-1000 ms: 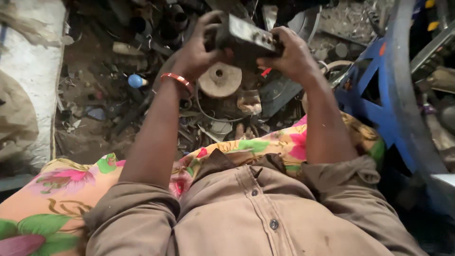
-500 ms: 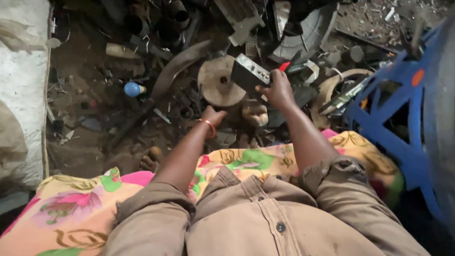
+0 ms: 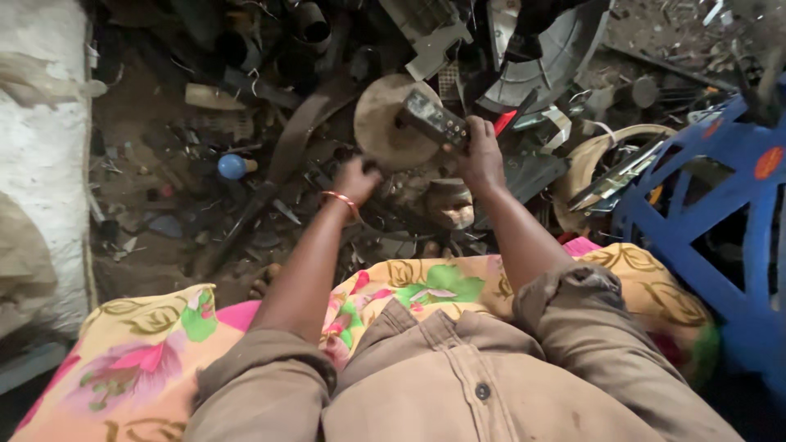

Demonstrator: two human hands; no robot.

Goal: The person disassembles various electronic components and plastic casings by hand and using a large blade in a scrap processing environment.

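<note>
the right hand [image 3: 477, 154] is closed around one end of a small dark rectangular metal box [image 3: 432, 119], holding it up tilted above the scrap pile, with its far end lying over the edge of a round tan disc with a dark hole in its middle [image 3: 385, 123]. a red-handled tool [image 3: 504, 123] pokes out just beside the right hand's knuckles. the left hand [image 3: 357, 177], with a thin orange bangle [image 3: 341, 199] at the wrist, is down low among the scrap just below the disc; its fingers are curled, but whether they grip anything cannot be told. under both arms lies a yellow cloth with pink and green flowers [image 3: 426, 286], spread over the lap. a small blue ball-shaped piece [image 3: 232, 166] lies on the dirt well to the left, a blue plastic crate [image 3: 720, 237] stands at the right, and a curved grey metal cover [image 3: 548, 57] sits beyond the box
</note>
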